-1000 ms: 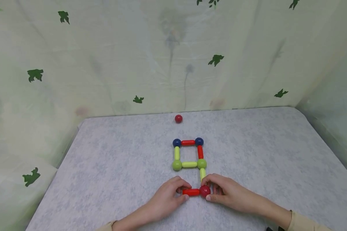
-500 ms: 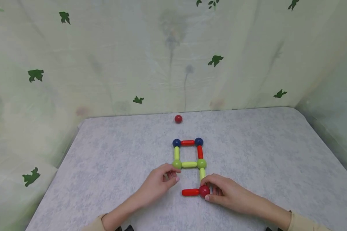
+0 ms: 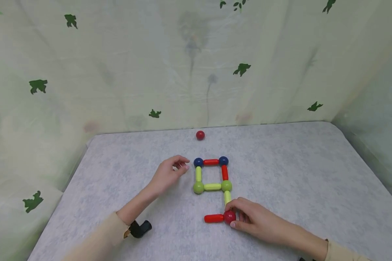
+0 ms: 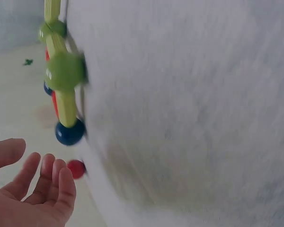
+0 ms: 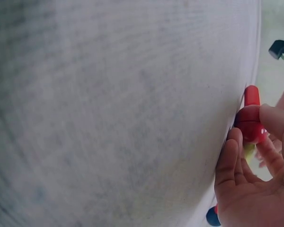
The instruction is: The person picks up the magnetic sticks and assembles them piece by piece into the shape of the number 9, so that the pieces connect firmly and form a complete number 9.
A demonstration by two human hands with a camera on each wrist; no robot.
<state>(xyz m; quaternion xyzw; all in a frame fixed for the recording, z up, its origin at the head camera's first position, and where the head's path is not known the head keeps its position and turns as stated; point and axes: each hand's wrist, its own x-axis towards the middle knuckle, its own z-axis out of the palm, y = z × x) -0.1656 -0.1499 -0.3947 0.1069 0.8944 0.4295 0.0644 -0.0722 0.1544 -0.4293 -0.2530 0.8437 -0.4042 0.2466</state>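
Note:
My right hand pinches a red ball between thumb and index finger at the near end of a ball-and-stick figure on the table. A red stick points left from that ball, and a yellow-green stick runs from it up to a green ball. Above is a square of two green balls, two blue balls and red and yellow-green sticks. Beside the square's left blue ball, my left hand hovers with relaxed fingers and holds nothing; the left wrist view shows its fingers apart from the ball.
A loose red ball lies near the table's back edge, behind the square. A pale curtain with green leaf and bird shapes hangs behind the grey table. A black wrist camera sits at the left cuff.
My left hand has let go of the red stick and moved up and left to beside the blue ball. The right hand stays on the near red ball.

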